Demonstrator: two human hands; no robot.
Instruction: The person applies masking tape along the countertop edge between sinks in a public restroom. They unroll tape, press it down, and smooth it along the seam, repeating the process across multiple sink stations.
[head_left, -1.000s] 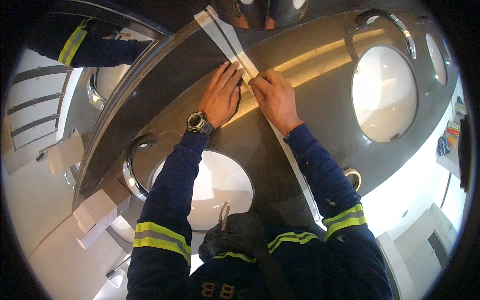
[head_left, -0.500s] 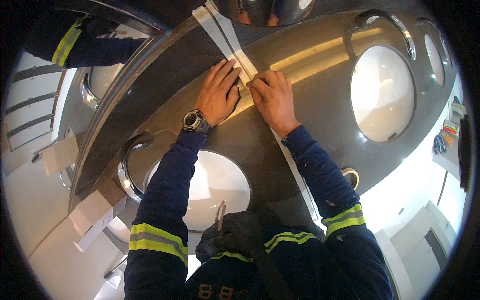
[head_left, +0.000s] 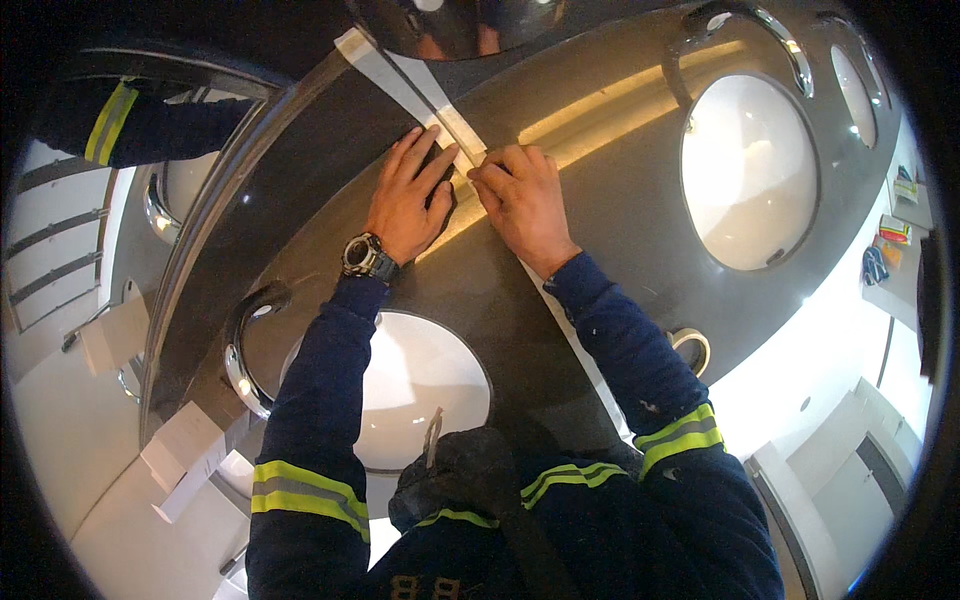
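Two pale strips of masking tape (head_left: 385,82) run side by side up the dark countertop and its backsplash, with a narrow dark line between them. My left hand (head_left: 408,205), wearing a wristwatch (head_left: 367,257), lies with fingers stretched, its fingertips on the left strip. Close beside it, my right hand (head_left: 522,205) has thumb and fingers pinched together at the strips. Whatever sits in that pinch is hidden by the fingers. More pale tape (head_left: 560,315) continues toward me, partly under my right forearm. A roll of tape (head_left: 690,355) lies near that forearm.
A white sink (head_left: 425,390) with a chrome faucet (head_left: 240,375) is at near left. Another sink (head_left: 750,170) and faucet (head_left: 790,50) are at the right, with a further basin beyond. A mirror edge (head_left: 185,260) borders the left. A white box (head_left: 185,445) stands at lower left.
The whole view has shifted slightly, so the counter and sinks appear farther left. Both hands stay at the tape strips with nearly the same finger poses.
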